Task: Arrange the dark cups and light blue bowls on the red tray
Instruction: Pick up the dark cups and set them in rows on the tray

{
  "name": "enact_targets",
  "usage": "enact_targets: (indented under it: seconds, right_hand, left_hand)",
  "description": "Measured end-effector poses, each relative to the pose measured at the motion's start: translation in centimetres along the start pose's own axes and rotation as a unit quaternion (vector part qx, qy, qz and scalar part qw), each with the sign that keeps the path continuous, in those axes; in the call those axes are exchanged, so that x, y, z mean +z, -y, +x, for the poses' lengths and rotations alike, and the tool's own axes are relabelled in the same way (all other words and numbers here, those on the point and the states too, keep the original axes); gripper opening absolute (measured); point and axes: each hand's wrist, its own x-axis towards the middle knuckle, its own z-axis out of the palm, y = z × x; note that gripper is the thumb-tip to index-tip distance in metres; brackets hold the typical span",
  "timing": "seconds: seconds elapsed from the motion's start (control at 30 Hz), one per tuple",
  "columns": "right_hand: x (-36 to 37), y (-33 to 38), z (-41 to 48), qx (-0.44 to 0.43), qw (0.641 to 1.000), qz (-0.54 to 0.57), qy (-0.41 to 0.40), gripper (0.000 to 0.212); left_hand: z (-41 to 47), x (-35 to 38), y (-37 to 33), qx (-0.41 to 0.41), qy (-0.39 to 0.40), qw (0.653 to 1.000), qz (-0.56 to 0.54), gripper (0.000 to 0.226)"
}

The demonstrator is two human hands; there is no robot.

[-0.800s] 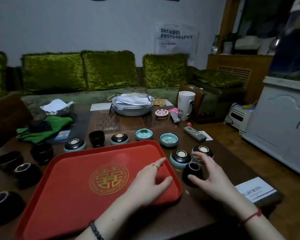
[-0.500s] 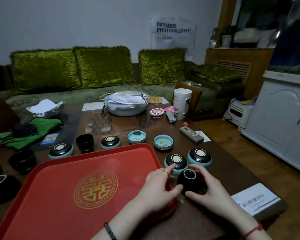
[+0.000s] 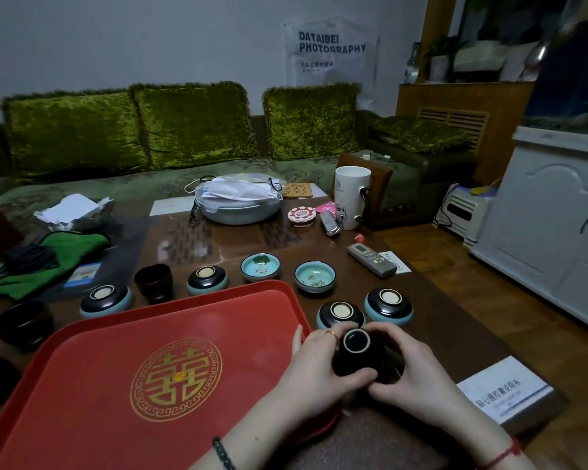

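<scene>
A red tray (image 3: 116, 351) with a gold emblem lies on the brown table, nothing on it. Just off its right edge, an upside-down dark cup (image 3: 355, 354) is gripped between my left hand (image 3: 314, 364) and my right hand (image 3: 411, 371), fingers curled round its sides. Behind it, two light blue bowls sit upside down (image 3: 340, 312) (image 3: 388, 305). Further back two light blue bowls stand upright (image 3: 260, 269) (image 3: 314, 276). More overturned bowls (image 3: 207, 279) (image 3: 105, 300) and dark cups (image 3: 153, 281) (image 3: 22, 322) line the tray's far and left sides.
A remote (image 3: 371, 260), a white mug (image 3: 351, 200), a covered grey dish (image 3: 240, 201) and a green cloth (image 3: 38, 262) lie further back on the table. A white booklet (image 3: 504, 393) sits at the right front. A green sofa is behind.
Both hands have closed in on the dark cup beside the tray's right edge. My left hand came off the tray to grip it; the camera shifted closer.
</scene>
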Motion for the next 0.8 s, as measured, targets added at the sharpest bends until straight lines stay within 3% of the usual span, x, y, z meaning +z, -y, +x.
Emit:
enact_targets:
  seconds: [0.13,0.33,0.8]
  right_hand:
    - [-0.8,2.4,0.7,-0.041,0.999,0.015,0.017,0.063]
    - [-0.6,6.0,2.3,-0.074,0.990,0.117,0.025,0.064]
    - [5.5,7.9,8.5,-0.029,0.965,0.261,0.017,0.068]
  left_hand:
    - [-0.5,-2.0,-0.1,0.015,-0.025,0.990,-0.139,0.046]
    - [-1.4,-5.4,1.3,-0.009,-0.008,0.948,-0.317,0.037]
    - [-1.6,-9.1,6.9,-0.020,-0.124,0.959,-0.253,0.044]
